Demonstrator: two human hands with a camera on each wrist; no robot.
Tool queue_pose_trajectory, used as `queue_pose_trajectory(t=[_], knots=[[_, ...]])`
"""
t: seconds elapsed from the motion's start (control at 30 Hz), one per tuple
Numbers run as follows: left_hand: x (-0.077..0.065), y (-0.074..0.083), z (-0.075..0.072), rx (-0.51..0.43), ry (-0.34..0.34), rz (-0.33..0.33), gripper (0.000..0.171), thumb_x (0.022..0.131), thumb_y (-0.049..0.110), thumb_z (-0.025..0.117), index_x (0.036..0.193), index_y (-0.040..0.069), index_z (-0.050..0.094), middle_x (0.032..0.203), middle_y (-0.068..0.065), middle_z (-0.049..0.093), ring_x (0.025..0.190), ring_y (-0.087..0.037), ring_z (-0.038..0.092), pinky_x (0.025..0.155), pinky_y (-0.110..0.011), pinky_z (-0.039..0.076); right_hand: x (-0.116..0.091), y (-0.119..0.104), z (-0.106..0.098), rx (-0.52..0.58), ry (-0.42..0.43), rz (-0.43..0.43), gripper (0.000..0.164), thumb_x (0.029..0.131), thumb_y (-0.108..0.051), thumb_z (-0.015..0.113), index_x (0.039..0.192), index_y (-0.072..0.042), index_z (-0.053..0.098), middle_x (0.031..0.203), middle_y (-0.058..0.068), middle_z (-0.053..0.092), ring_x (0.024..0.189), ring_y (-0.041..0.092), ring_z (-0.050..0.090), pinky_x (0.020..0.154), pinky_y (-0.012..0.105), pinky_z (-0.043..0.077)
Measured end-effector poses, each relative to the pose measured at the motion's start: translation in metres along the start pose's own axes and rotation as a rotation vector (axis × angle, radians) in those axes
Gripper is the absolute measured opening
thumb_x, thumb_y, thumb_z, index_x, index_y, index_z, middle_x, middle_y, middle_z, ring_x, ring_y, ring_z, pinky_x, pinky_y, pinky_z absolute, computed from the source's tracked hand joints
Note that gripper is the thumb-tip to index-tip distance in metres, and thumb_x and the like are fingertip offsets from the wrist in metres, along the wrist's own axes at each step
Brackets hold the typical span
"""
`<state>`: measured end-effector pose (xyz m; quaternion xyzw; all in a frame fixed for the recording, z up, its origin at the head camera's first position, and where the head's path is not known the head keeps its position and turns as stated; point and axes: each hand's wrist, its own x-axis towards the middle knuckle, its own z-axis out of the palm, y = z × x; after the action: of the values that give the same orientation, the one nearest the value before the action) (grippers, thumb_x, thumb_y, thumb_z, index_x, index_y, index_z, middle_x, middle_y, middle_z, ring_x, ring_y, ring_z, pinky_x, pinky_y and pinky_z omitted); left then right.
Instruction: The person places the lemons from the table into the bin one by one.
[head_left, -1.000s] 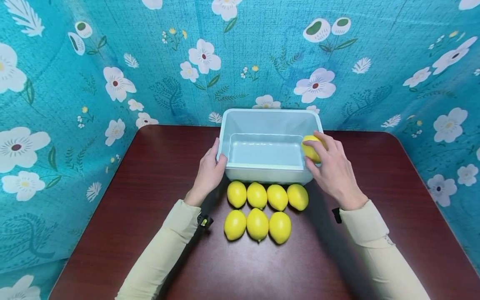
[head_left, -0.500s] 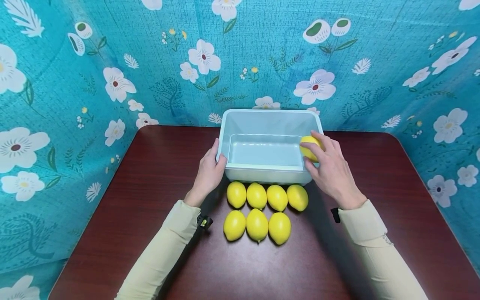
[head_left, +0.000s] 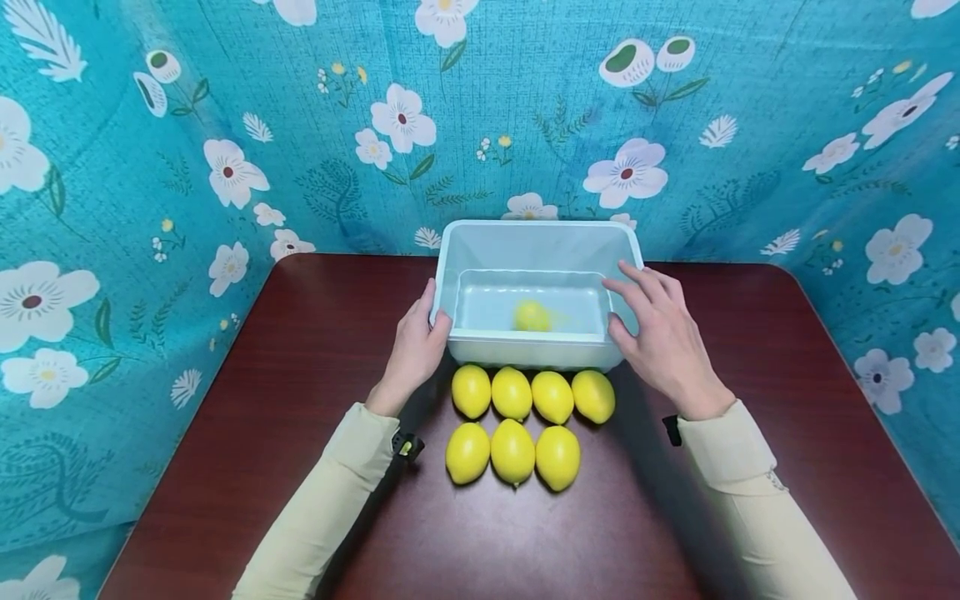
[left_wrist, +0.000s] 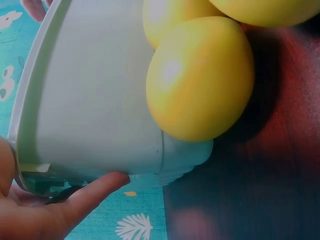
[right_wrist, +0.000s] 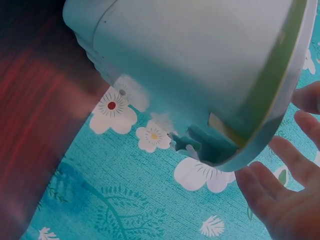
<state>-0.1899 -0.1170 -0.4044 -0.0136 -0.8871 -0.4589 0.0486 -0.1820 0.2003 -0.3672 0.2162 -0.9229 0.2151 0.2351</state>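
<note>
A pale blue plastic bin (head_left: pixel 540 350) stands at the far side of the table, with one lemon (head_left: pixel 532 316), blurred, on its floor. My left hand (head_left: pixel 413 346) holds the bin's left rim near the front corner; in the left wrist view a finger lies along the outer wall (left_wrist: pixel 100 100). At the right rim, my right hand (head_left: pixel 663 337) has its fingers spread and loosely bent, with nothing between them. Several lemons (head_left: pixel 552 397) form a row against the bin's front, and three more lemons (head_left: pixel 513 452) lie in a nearer row.
The dark red-brown table (head_left: pixel 480 542) has rounded far corners. A turquoise flowered cloth (head_left: pixel 525 108) hangs right behind the bin and along both sides. Black bands (head_left: pixel 407 446) sit on both wrists under the light sleeves.
My right hand has let go of the lemon it held inside the right rim. That lemon has dropped into the bin and moved left. My left hand keeps its place.
</note>
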Motion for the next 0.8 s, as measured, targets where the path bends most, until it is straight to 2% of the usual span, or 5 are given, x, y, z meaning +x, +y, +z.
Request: queue_pose_trajectory(t=[0.3,0.8], knots=[[-0.004,0.001,0.002,-0.004,0.01,0.008,0.062,0.097,0.023,0.04,0.155,0.012,0.021,0.152,-0.013,0.039,0.135,-0.025,0.043,0.111,-0.044,0.036,-0.006,0.0,0.0,0.018,0.028,-0.005,0.038,0.084,-0.008,0.065,0.122,-0.003,0.063,0.139,0.018,0.051,0.122,0.038,0.042,0.085,0.056,0.049],[-0.007,0.0,0.003,-0.015,0.018,0.008,0.06,0.098,0.021,0.04,0.155,0.012,0.021,0.152,-0.012,0.039,0.134,-0.025,0.044,0.111,-0.044,0.036,-0.013,-0.015,-0.01,0.012,0.046,-0.026,0.038,0.084,-0.01,0.068,0.121,-0.003,0.064,0.134,0.018,0.053,0.118,0.037,0.044,0.078,0.055,0.052]])
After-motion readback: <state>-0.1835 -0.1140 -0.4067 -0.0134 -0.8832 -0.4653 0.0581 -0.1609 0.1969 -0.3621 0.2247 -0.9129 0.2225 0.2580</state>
